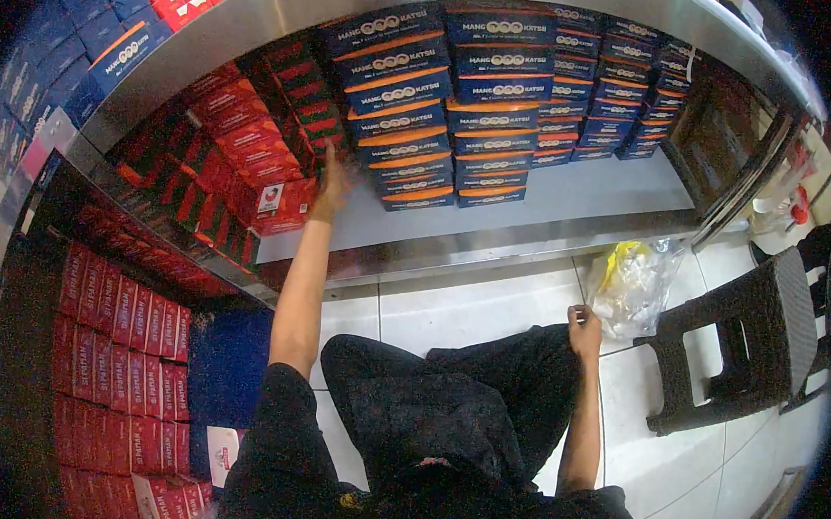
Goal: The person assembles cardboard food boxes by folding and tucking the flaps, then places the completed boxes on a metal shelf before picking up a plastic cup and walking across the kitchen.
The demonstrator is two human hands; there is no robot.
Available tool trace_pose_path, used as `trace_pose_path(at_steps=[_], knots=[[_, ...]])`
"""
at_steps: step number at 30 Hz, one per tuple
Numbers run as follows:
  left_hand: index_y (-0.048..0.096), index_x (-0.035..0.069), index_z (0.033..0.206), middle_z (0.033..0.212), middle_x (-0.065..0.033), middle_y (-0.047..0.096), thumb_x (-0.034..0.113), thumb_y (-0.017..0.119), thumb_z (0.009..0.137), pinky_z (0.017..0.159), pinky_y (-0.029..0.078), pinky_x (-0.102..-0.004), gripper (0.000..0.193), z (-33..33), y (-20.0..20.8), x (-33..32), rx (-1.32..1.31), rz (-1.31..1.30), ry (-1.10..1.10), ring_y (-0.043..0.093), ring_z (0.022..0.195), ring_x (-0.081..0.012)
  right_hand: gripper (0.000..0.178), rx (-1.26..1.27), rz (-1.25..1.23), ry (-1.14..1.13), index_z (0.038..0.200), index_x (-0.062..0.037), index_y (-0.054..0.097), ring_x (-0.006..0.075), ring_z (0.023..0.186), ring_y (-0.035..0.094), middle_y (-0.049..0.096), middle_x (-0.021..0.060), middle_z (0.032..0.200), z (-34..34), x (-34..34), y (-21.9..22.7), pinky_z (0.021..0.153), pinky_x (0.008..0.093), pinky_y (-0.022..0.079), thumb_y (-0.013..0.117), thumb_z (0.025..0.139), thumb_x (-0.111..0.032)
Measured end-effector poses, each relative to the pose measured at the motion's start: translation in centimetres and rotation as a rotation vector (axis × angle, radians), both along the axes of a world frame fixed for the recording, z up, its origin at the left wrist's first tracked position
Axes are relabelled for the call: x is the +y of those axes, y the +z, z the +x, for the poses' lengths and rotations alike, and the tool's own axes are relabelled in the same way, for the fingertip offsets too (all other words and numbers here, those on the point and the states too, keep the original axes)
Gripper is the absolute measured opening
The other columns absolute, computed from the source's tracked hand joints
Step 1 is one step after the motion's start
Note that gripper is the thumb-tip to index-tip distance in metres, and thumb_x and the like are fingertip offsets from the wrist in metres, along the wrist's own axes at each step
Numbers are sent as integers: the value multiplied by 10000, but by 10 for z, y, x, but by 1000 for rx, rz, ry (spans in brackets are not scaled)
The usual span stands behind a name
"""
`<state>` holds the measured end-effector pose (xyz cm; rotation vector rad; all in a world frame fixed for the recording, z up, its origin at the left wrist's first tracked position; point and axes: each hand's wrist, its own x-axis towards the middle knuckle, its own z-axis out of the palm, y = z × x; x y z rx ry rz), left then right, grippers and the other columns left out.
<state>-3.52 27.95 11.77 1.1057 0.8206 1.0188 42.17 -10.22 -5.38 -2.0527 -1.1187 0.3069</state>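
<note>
My left arm reaches forward to the metal shelf. There my left hand [335, 186] is stretched out, fingers apart, at the lower end of a column of dark boxes with red and green sides [304, 89]. The hand seems to hold nothing; whether its fingertips touch the boxes I cannot tell. Left of it stand stacked red boxes [251, 145], and to its right rises a stack of navy boxes with orange edges [404, 143]. Beside my right knee, my right hand [583, 333] is loosely closed, with nothing visible in it.
A clear plastic bag [631, 290] lies on the white tiled floor [470, 306] near my right hand. Farther right is a dark plastic stool [729, 341]. Red cartons [123, 375] are stacked at my left. The shelf's metal front edge [454, 252] runs ahead of my crossed legs.
</note>
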Motion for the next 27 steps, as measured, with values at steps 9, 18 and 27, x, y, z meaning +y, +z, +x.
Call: trace_pose_path(at_steps=[9,18,27], knots=[[141,133,1468,1409,-172,354,756,429,833,1038,275,-502,935,10,42,-29,409,392,207,372,1284,-323,277,-12,-3,21,945,-37,676,372,788,674,698,199,852,-2,2,15,706,438,511,644,876,-303],[621,23,868,764,-96,646,369,682,887,666,493,-314,353,-10,289,-208,938,809,-68,617,738,-138,355,-184,-179,55,939,-51,688,368,794,670,690,185,745,1,-5,7,736,471,510,664,833,-389],[117,-76,1438,1280,-304,461,641,847,556,963,477,-426,1351,1,399,-176,585,1270,925,540,1142,-363,403,-258,-22,47,1147,-7,602,386,1121,550,591,244,1170,-56,-46,35,971,457,420,601,904,-328]])
